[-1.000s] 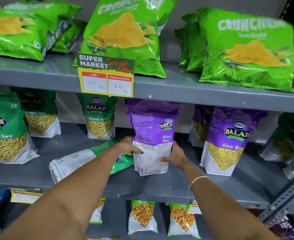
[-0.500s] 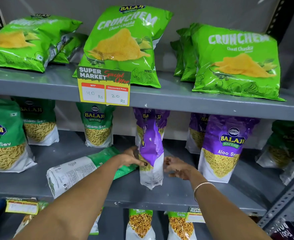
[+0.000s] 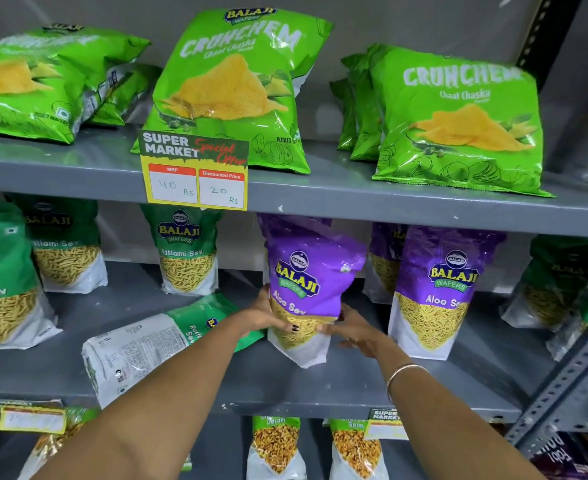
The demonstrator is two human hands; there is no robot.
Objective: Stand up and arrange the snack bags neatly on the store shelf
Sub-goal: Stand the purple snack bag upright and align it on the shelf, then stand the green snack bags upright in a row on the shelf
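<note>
The purple plastic Aloo Sev pouch is gripped low by the left hand and right hand on the grey metal middle shelf, tilted, probably so it's stood label-out.

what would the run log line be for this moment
step: standing purple Aloo Sev bag front-out | left hand: gripping bag | right hand: gripping bag | bag: tilted on middle shelf | pending: green bag lying flat
</note>
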